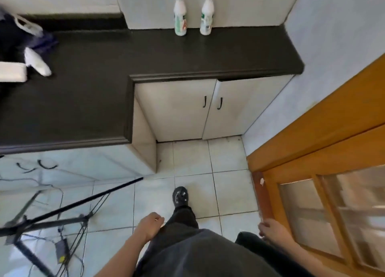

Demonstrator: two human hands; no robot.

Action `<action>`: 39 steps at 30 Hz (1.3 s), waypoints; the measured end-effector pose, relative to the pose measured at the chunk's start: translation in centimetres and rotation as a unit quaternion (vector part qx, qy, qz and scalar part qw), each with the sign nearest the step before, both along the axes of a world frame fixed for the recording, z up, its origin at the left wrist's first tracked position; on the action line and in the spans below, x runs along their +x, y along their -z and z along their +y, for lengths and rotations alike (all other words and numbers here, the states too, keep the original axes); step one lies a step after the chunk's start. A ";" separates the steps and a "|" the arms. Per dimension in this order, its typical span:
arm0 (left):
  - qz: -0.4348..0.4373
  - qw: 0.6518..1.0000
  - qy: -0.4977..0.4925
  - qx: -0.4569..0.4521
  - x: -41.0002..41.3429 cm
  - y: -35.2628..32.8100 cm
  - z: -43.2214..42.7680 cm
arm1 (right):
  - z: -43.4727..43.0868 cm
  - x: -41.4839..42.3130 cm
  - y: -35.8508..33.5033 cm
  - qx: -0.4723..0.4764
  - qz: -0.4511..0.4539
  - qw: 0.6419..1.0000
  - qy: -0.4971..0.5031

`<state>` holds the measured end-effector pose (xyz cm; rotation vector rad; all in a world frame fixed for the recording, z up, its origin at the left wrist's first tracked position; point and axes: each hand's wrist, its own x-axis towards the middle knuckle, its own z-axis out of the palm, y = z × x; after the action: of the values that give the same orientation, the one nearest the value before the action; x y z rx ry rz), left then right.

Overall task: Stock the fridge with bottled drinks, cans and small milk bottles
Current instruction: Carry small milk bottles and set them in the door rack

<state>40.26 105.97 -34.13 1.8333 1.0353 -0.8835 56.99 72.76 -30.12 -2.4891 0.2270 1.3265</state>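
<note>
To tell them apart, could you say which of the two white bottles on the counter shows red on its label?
The left bottle; the right bottle shows green but no red.

Two small milk bottles (pixel 180 16) (pixel 207 16) stand on one dark tabletop (pixel 83 89). Two cabinet doors (pixel 177 114) (pixel 245 107) carry two handles (pixel 204 102) (pixel 219 103). One left hand (pixel 151 224), one right hand (pixel 268 229), one shoe (pixel 180 196), one wooden door (pixel 323 130).
</note>
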 end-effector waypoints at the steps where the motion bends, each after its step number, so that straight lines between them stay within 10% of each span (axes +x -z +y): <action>1: -0.015 1.000 0.009 0.007 2.4 -0.3 1.7 | 1.8 1.9 -0.5 0.017 -0.012 1.000 0.012; 10: -0.063 0.996 0.053 0.034 18.0 -2.6 10.7 | 13.9 11.0 -3.5 0.134 -0.048 0.989 0.040; 20: -0.099 0.988 -0.116 -0.002 25.9 -3.1 10.2 | 20.7 27.9 -4.0 0.191 -0.071 0.978 -0.036; 30: -0.372 0.875 -0.277 0.139 46.9 -13.7 17.2 | 34.3 49.0 -11.4 0.336 -0.242 0.907 -0.078; 39: -0.452 0.828 -0.191 0.273 56.4 -16.9 22.8 | 42.4 55.0 -12.6 0.365 -0.369 0.850 -0.086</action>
<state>96.66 128.73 -17.25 2.0201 0.9825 0.5839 111.97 115.20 -17.53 -2.1380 -0.5813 0.2865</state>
